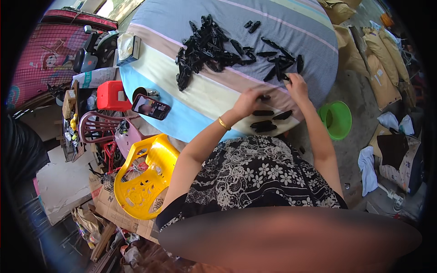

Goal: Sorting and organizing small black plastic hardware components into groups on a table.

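Right hand [297,87] pinching a black part [285,77], left hand [249,102] curled at a second piece [264,97], grip unclear, all rightward and nearside of the black heap [208,49]; best lifted singly, neighbours undisturbed.

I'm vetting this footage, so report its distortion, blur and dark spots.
Head view: the striped tablecloth bows with the fisheye lens, and black corners frame the picture; head view: a blurred oval smears the bottom; head view: the heap of black parts is so dark that many pieces merge.
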Available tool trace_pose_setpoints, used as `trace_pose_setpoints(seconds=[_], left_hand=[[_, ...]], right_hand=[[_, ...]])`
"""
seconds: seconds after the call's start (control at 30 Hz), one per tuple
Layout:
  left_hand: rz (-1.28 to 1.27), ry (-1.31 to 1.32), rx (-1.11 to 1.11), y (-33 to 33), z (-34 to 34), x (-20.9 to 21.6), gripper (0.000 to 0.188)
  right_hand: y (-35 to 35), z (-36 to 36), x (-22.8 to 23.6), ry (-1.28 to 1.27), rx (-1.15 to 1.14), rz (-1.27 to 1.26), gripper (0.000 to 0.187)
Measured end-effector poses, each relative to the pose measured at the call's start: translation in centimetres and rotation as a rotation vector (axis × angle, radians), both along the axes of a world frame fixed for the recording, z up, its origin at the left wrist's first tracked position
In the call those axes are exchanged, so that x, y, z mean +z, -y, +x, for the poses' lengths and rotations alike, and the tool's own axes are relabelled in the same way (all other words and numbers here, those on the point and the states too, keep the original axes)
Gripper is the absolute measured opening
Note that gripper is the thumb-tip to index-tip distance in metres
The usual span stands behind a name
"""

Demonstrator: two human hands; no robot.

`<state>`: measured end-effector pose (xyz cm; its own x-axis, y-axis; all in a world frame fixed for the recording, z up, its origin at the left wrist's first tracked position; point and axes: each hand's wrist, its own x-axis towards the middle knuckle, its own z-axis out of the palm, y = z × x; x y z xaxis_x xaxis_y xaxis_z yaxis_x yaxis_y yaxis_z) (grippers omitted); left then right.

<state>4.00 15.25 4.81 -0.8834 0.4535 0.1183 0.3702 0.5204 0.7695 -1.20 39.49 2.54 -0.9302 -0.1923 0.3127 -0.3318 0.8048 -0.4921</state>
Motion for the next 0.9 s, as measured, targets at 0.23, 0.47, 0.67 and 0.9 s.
trace_pose_setpoints(seconds=[0.23, 0.47, 0.67, 0.9], left_hand=[[-0.073, -0.167, 0.214, 0.4, 2.2, -3.0, 0.034], [-0.017, -0.14, 0.196, 1.1, 2.0, -3.8, 0.022], [0.037, -0.153, 0.146, 1.1, 1.5, -4.0, 0.02], [0.005, -0.136, 0.115, 1.4, 1.0, -3.5, 0.018]], right_hand=[[2.6, 5.3, 2.5, 0.152, 0.386, -0.018, 0.027], [3.6, 6.5, 3.2, 0.096, 0.457, 0.151, 0.025], [5.2, 5.8, 1.5, 0.039, 0.479, 0.179, 0.016], [5.8, 4.2, 1.3, 0.138, 0.54, 0.007, 0.012]])
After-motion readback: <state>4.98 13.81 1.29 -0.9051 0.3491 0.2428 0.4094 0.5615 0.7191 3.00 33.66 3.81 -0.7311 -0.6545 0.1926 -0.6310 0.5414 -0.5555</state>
